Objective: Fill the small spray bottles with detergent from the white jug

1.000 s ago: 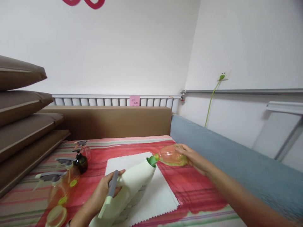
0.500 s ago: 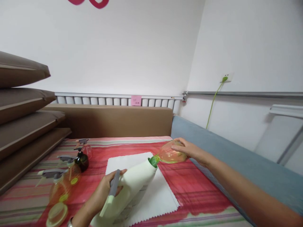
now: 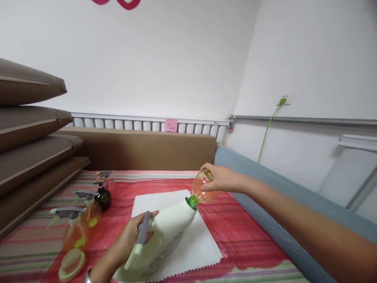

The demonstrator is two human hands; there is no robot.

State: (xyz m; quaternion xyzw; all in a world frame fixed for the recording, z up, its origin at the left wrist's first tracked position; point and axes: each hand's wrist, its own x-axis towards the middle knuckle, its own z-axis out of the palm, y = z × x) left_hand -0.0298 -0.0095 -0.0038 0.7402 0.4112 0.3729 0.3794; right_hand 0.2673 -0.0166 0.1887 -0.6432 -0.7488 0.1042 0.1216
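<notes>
Two grips | left hand (image 3: 132, 232): pale-green bottle (image 3: 168, 228), print (image 3: 178, 236) illegible | right hand (image 3: 219, 180): translucent bottle (image 3: 198, 184), partly hidden

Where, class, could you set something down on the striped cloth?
Between the white mat and blue bolster; also the strip between mat and brown bolster. Crowded: left side, by spray bottles; the mat, under the pale green bottle.
</notes>
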